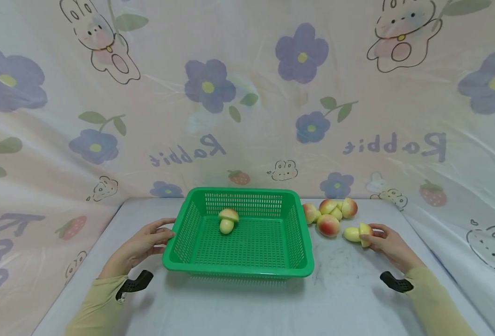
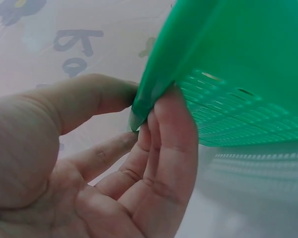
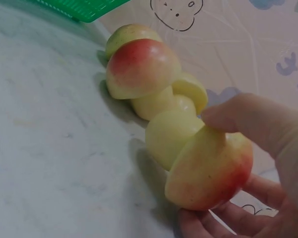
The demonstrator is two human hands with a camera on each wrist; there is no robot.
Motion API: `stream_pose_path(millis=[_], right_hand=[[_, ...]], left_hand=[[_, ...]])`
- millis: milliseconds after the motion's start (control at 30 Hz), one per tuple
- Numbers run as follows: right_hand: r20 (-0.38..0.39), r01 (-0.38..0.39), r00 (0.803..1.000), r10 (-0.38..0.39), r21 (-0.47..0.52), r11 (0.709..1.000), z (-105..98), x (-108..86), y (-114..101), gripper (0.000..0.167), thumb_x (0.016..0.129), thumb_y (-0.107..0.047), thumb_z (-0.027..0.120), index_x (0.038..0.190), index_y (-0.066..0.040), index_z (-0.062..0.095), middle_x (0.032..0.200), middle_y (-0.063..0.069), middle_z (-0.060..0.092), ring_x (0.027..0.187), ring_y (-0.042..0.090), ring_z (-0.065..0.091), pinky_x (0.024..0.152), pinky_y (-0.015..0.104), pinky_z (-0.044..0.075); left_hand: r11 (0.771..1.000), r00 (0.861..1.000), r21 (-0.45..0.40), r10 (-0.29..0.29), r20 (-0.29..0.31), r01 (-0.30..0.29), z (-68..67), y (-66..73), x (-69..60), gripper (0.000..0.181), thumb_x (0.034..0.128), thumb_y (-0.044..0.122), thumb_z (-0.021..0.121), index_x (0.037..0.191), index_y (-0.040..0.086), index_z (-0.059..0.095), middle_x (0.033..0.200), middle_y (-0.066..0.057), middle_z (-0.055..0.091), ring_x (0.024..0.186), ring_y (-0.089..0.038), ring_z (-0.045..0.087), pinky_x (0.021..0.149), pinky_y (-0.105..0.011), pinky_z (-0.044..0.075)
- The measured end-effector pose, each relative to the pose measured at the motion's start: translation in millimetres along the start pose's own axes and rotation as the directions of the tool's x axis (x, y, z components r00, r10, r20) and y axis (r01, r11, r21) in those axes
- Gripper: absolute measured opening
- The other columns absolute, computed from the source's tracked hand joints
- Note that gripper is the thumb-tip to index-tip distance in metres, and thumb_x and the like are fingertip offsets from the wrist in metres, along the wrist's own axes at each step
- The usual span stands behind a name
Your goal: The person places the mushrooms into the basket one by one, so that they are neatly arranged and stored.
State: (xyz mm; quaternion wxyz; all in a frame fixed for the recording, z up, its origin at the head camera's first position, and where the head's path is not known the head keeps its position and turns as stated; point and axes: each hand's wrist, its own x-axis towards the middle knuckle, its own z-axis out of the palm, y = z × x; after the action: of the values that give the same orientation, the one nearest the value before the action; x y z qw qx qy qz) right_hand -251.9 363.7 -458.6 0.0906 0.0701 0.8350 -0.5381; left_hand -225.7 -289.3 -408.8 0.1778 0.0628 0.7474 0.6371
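Note:
A green plastic basket (image 1: 239,269) stands on the table, with one toy mushroom (image 1: 227,226) lying inside toward its left. My left hand (image 1: 148,242) pinches the left rim of the basket; in the left wrist view the thumb is on one side of the rim (image 2: 154,74) and fingers are on the other. To the right, my right hand (image 1: 392,245) grips another toy mushroom (image 3: 208,168) by its red-yellow cap, the pale stem pointing left. Several more toy mushrooms (image 1: 329,225) lie in a cluster between that hand and the basket.
A white table (image 1: 339,298) lies under everything. Behind and at the sides hangs a printed curtain (image 1: 247,140) with flowers and rabbits. Black wrist mounts (image 1: 135,283) sit on both forearms.

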Motion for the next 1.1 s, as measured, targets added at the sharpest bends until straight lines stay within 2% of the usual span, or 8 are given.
stream_pose_path(millis=[367,600,833,1000,1100], right_hand=[[-0.001,0.06,0.998,-0.06,0.043,0.997,-3.9,-5.8,-15.6,0.083,0.091,-0.035,0.066,0.145,0.007,0.02,0.133,0.024,0.035,0.092,0.003,0.053,0.083,0.027,0.051],[0.025,0.141,0.989,-0.143,0.064,0.988,-0.7,-11.2,-34.8,0.078,0.092,-0.03,0.066,0.145,0.005,0.022,0.132,0.021,0.035,0.095,0.002,0.053,0.088,0.03,0.05],[0.073,0.178,0.981,-0.18,0.024,0.984,10.3,-9.5,-60.5,0.079,0.091,-0.031,0.067,0.148,0.002,0.022,0.137,0.024,0.033,0.107,0.016,0.048,0.09,0.029,0.049],[0.106,0.244,0.963,-0.246,0.029,0.969,20.7,-8.2,-86.4,0.074,0.091,-0.028,0.067,0.146,0.0,0.027,0.136,0.021,0.036,0.112,0.021,0.045,0.088,0.024,0.047],[0.121,0.267,0.956,-0.269,0.029,0.963,27.7,-8.8,-102.8,0.073,0.09,-0.03,0.068,0.145,-0.002,0.03,0.137,0.021,0.038,0.12,0.029,0.042,0.091,0.029,0.044]], left_hand=[[1.0,1.0,-0.017,-0.004,-0.026,0.003,1.6,-2.5,2.2,0.067,0.0958,0.018,0.06,0.15,0.004,0.024,0.105,-0.01,0.062,0.091,-0.02,0.064,0.077,-0.035,0.054],[1.0,1.0,-0.023,0.003,-0.023,-0.004,0.5,-3.8,3.7,0.069,0.0947,0.017,0.062,0.151,0.006,0.023,0.103,-0.009,0.064,0.092,-0.022,0.065,0.079,-0.038,0.053],[0.998,1.0,-0.06,0.028,0.009,-0.027,-1.2,-5.5,4.8,0.072,0.0942,0.012,0.062,0.151,0.006,0.019,0.099,-0.008,0.064,0.091,-0.024,0.066,0.079,-0.04,0.054],[0.995,0.999,-0.098,0.032,0.024,-0.029,-0.5,-4.8,3.9,0.073,0.0947,0.01,0.061,0.152,0.005,0.015,0.099,-0.007,0.064,0.089,-0.021,0.066,0.077,-0.039,0.055],[0.993,1.0,-0.114,0.022,0.022,-0.019,1.5,-3.7,4.0,0.073,0.0945,0.01,0.061,0.152,0.005,0.016,0.1,-0.008,0.064,0.086,-0.02,0.066,0.075,-0.037,0.056]])
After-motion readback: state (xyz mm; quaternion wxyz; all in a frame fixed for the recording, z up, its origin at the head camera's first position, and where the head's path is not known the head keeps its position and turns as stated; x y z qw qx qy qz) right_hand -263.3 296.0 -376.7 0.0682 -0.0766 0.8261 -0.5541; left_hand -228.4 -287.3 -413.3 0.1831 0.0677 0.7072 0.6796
